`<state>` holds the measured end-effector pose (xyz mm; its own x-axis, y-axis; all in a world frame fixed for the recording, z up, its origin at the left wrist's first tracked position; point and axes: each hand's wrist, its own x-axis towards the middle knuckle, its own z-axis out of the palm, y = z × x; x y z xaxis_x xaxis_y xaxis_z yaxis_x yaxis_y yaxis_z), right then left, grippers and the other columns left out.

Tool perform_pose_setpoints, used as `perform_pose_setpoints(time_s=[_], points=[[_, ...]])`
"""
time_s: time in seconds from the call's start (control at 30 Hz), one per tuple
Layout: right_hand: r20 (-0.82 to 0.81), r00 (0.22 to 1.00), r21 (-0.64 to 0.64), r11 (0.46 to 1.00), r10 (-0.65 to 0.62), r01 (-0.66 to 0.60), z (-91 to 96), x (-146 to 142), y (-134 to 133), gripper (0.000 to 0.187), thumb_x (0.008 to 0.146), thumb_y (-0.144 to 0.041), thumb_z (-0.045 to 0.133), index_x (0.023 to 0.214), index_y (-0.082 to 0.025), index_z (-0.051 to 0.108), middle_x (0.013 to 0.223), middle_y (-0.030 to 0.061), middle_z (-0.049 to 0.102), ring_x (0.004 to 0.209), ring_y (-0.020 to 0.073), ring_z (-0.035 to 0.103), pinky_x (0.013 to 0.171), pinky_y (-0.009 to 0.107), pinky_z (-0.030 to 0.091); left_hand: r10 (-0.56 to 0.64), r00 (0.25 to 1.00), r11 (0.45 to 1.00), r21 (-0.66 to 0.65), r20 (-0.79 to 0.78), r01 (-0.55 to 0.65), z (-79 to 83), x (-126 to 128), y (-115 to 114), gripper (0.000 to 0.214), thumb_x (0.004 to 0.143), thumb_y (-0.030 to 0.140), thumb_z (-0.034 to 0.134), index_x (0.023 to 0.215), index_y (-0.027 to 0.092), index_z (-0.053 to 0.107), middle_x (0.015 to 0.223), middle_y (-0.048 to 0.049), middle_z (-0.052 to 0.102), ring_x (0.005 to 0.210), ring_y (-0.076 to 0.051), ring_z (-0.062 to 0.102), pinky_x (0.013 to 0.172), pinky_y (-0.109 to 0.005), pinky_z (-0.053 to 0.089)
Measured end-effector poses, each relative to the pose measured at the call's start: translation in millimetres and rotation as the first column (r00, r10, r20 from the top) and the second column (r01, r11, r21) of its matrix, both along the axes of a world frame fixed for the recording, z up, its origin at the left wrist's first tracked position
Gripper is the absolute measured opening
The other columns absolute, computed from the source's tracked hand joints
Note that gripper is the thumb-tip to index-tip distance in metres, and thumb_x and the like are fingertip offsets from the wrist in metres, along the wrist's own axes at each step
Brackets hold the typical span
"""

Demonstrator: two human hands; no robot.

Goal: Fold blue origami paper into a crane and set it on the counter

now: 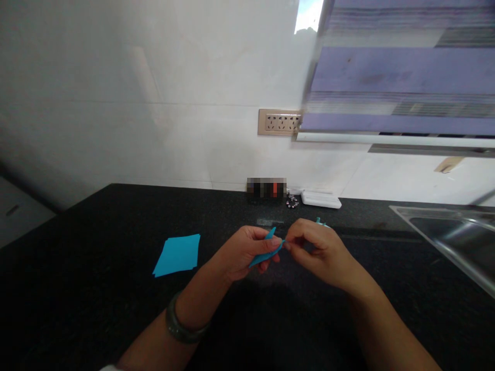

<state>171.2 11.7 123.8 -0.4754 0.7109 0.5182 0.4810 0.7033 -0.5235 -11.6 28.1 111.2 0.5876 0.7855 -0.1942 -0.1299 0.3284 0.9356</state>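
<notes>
Above the dark countertop my left hand (pixel 247 252) grips a folded piece of blue paper (pixel 265 257), thumb on top and fingers beneath. One pointed flap of the paper sticks up past the thumb. My right hand (pixel 319 252) pinches the paper's right tip between thumb and forefinger. To the left of my hands a small stack of blue paper sheets (pixel 178 255) lies flat on the counter. Behind my right hand a small blue-and-white thing (pixel 322 223) shows partly; its kind is hidden.
A black speckled countertop (pixel 96 221) runs along a pale tiled wall. Near the wall are a blurred-out dark box (pixel 266 187), a beaded item (pixel 292 201) and a white flat object (pixel 320 199). A metal sink (pixel 456 232) is at right, below a purple striped blind (pixel 402 72).
</notes>
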Motion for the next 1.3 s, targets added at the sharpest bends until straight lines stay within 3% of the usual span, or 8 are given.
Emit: perform_pose_setpoints(time_s=[0.6,0.97,1.3], points=[[0.076,0.994,0.278,0.959,-0.075,0.051,-3.0,0,2,0.015,0.079,-0.015,0.049,0.087,-0.019,0.062,0.076,0.0051,0.061,0.068,0.0143,0.055,0.060,0.026,0.043,0.211,0.975,0.975,0.060,0.073,-0.216,-2.6,11,-3,0.029,0.065,0.039,0.066,0.065,0.010,0.060,0.061,-0.0009,0.056,0.040,-0.004,0.043,0.037,-0.018,0.033],[0.109,0.992,0.323,0.946,-0.069,0.030,-1.6,-1,0,0.016,0.078,-0.013,0.049,0.081,-0.020,0.062,0.077,0.0059,0.062,0.069,0.0147,0.056,0.060,0.026,0.043,0.251,0.964,0.956,0.134,0.088,-0.261,-3.4,13,-5,0.027,0.068,0.036,0.064,0.064,0.010,0.060,0.057,-0.0003,0.054,0.041,-0.005,0.043,0.040,-0.018,0.032],[0.074,0.996,0.272,0.962,-0.050,0.028,-1.2,-5,-1,0.012,0.078,-0.012,0.048,0.080,-0.019,0.058,0.074,0.0048,0.060,0.067,0.0141,0.054,0.060,0.027,0.042,0.277,0.960,0.924,0.263,0.038,-0.277,-5.1,14,-6,0.028,0.071,0.038,0.060,0.062,0.012,0.059,0.056,0.0005,0.053,0.044,-0.006,0.043,0.044,-0.020,0.033]])
